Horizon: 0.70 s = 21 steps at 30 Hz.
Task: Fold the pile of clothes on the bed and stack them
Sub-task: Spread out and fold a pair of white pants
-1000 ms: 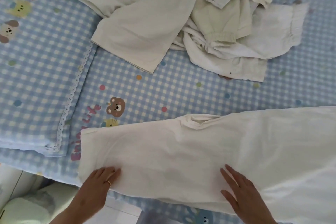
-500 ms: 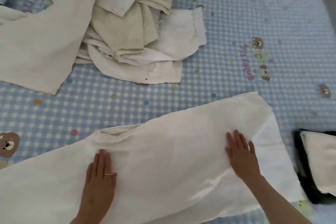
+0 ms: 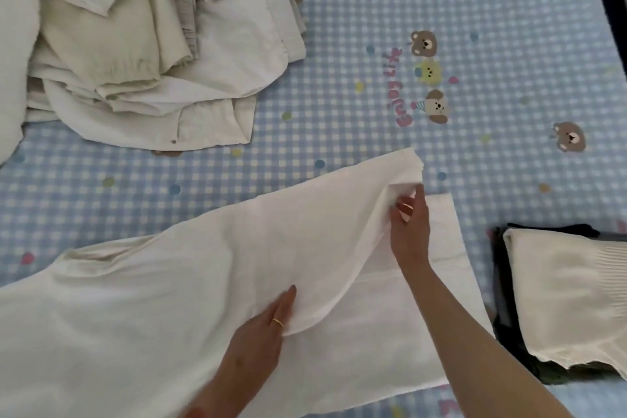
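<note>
Head view, our white garment [image 3: 169, 299] spread across the near bed [image 3: 373, 146], our right hand [image 3: 409, 224] pinching its lifted far corner, our left hand [image 3: 261, 329] gripping the raised fold, unfolded pile [image 3: 135, 54] beyond, folded stack [image 3: 570, 295] to the right.

Right hand [image 3: 409, 231] pinching, left hand [image 3: 261, 332] gripping.
</note>
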Each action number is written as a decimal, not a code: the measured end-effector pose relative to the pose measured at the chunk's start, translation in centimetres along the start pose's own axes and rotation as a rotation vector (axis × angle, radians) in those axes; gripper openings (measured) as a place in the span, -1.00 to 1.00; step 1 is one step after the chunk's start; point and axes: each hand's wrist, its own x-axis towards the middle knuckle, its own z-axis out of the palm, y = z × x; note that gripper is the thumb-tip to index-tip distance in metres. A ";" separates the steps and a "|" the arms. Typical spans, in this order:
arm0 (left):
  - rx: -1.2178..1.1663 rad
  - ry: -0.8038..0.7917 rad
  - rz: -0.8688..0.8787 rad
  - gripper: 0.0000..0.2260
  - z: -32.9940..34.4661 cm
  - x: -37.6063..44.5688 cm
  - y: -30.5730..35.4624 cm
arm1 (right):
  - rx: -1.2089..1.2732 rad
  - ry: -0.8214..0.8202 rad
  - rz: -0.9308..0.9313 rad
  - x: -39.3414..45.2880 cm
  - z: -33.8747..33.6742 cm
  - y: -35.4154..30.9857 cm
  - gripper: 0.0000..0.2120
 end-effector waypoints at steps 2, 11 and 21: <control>0.015 -0.015 0.020 -0.16 -1.0 -0.5 0.3 | -0.007 0.027 0.044 1.4 0.3 -0.3 -0.38; 0.063 0.038 0.147 -0.62 -3.0 -1.7 1.8 | -0.078 0.047 -0.165 3.3 -4.0 -1.9 -0.80; 0.390 -0.068 0.368 -0.61 2.6 -5.4 2.2 | -0.519 -0.132 0.157 -0.1 -15.7 5.3 -0.74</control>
